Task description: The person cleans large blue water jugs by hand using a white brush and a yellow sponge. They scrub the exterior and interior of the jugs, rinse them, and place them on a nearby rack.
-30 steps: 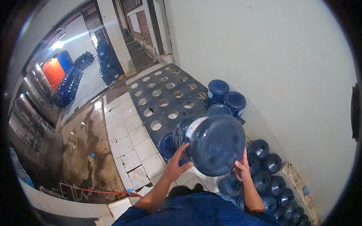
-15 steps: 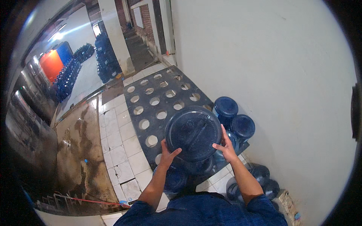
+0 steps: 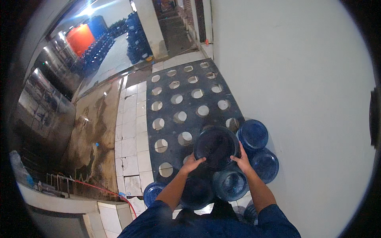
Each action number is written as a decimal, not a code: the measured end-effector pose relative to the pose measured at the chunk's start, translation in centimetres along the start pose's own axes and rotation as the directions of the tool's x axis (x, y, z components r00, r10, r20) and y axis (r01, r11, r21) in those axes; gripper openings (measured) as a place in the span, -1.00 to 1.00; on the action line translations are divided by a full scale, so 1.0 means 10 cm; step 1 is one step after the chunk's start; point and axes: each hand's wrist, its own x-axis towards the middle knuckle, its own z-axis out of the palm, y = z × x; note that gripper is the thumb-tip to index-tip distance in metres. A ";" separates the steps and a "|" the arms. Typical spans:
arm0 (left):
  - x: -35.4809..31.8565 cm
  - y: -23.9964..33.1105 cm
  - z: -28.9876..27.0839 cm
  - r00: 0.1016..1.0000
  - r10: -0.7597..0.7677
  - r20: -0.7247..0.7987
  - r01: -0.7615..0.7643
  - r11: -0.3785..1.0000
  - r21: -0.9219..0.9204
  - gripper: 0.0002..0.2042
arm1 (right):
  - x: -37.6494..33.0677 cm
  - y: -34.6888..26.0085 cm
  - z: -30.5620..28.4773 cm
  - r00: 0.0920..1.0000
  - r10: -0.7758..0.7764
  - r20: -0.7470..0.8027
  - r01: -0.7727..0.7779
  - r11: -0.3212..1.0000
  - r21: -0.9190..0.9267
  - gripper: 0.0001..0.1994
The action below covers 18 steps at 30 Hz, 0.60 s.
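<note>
A: Head view, go. Hands?

B: Left hand (image 3: pixel 193 162) is pressed flat on the lower-left rim of a big blue water jug (image 3: pixel 216 146), fingers spread and curled over the edge. Right hand (image 3: pixel 241 160) is doing the same on the lower-right rim. Both grip the jug between them, palms in, neither fully closed.

A: Where's the jug?

B: Right between the hands, bottom facing the camera, over the near edge of the dark perforated rack (image 3: pixel 186 103). Can't tell if it's resting on the rack or is clear of it.

A: What's around it?

B: Beyond the right hand, a blue jug by the wall (image 3: pixel 253 134), just beside the held one. Right of the right hand, another blue jug (image 3: pixel 265 164), near the white wall (image 3: pixel 301 99). Below the right hand, touching the held jug's lower edge, a jug under the wrists (image 3: pixel 231 183). Below the left forearm, a darker jug (image 3: pixel 197 193). Further left of that forearm, a jug on the tiles (image 3: pixel 154 193).

A: Rack?

B: Rows of round holes, runs away from the hands along the wall. White floor tiles (image 3: pixel 131 139) left of the left hand, then wet concrete floor (image 3: pixel 93 139).

A: Anything else?

B: Red hose (image 3: pixel 99 189) well left of the left arm. Stacks of blue jugs (image 3: pixel 137 43) far beyond the hands. Blue sleeves at the lower edge.
</note>
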 end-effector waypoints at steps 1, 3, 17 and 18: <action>0.12 -0.16 0.04 0.999 -0.037 0.003 0.037 0.999 -0.008 0.14 | 0.12 0.12 -0.05 1.000 0.013 0.021 -0.013 1.000 0.008 0.03; 0.37 -0.60 0.10 0.993 -0.115 0.004 0.115 0.993 -0.035 0.11 | 0.25 0.24 -0.07 0.994 0.078 0.071 -0.071 0.992 -0.103 0.02; 0.55 0.08 1.37 0.912 -0.393 -0.115 0.386 0.730 0.564 0.12 | 0.75 0.88 -0.03 0.932 0.348 0.104 0.009 0.262 -0.965 -0.43; 0.47 0.22 1.37 0.896 -0.428 -0.121 0.410 0.688 0.599 0.09 | 0.76 0.86 -0.04 0.928 0.357 0.101 0.008 0.254 -0.967 -0.46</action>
